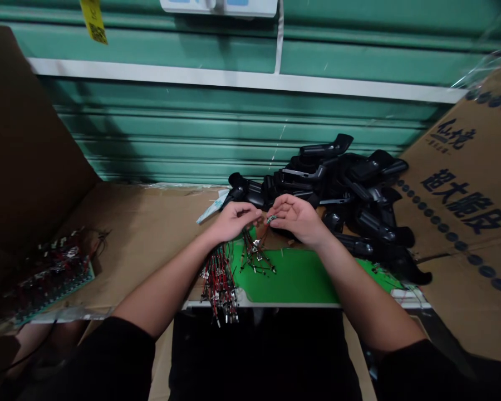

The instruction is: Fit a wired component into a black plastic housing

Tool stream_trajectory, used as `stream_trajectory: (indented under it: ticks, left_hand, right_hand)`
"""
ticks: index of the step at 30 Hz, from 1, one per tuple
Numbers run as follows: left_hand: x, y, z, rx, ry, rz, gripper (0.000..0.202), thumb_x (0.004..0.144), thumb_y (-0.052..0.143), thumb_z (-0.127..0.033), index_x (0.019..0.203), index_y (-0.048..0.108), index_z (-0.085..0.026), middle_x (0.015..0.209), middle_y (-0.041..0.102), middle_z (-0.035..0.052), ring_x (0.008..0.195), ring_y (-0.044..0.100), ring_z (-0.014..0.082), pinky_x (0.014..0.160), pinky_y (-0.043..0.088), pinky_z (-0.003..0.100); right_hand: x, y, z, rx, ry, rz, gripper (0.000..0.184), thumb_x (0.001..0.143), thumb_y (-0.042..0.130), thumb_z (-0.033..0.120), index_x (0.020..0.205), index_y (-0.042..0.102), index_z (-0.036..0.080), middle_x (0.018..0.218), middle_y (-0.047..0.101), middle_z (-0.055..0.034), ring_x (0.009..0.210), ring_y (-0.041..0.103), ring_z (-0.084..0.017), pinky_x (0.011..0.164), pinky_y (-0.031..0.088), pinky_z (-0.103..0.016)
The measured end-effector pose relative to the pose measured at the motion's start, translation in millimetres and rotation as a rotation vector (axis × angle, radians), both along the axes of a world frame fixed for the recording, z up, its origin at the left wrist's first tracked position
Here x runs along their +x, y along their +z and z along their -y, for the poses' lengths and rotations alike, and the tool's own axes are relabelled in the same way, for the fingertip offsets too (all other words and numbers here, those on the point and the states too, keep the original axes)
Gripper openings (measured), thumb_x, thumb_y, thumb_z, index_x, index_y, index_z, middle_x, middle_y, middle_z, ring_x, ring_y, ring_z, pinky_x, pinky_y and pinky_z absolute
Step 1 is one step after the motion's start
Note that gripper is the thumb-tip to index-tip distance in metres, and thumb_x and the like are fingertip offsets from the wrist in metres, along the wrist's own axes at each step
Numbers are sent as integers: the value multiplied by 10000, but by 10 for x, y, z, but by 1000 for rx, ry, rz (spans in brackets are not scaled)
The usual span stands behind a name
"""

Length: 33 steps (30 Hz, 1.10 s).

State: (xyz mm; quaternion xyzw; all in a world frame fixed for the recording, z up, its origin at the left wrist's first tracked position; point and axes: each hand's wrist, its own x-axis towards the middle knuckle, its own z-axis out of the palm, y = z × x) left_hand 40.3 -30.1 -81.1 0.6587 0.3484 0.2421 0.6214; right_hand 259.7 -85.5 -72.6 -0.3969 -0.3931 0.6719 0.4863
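Observation:
My right hand [298,221] pinches a small green circuit board [271,219] between thumb and fingers. Just left of it, my left hand [236,221] has its thumb and fingertips pressed together; whatever is between them is too small to make out. Below both hands, several thin red and black wires with small connectors [256,250] lie on a green mat [294,278]. A thick bundle of red and black wires [220,278] sits under my left wrist and hangs over the table's front edge.
Black plastic housings [359,184] are heaped behind and right of my hands. A circuit board panel with wires [58,273] lies at the left on cardboard [137,239]. Cardboard walls stand on both sides, with a green corrugated wall [183,128] behind.

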Motion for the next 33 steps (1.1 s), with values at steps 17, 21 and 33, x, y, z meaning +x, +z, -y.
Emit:
stream_trajectory:
  ticks: [17,21,33]
  left_hand:
    - [49,-27,81,-51,191,93,305,769,828,-405,843,806,-110,762,756,93,621,626,112,584,491,226]
    - [51,-17,70,-48,215,97,280,756,822,-382,816,796,-110,731,740,77,617,620,107,588,497,220]
    - [85,-51,97,-78,285,127,236,729,835,-350,804,805,-128,789,773,92,653,664,126,636,547,249]
  right_hand:
    - [-161,-96,17,-9,-197,161,470,639,982,380,989,740,179,1005,797,-78,821,738,-159,794,632,-299]
    - [-176,-121,26,-13,-157,187,424,702,946,424,998,788,164,866,786,-67,721,720,-153,675,603,-277]
    - [-218,-132,70,48,-266,324,367,673,957,460,822,779,177,728,752,-57,624,698,-178,604,589,-310]
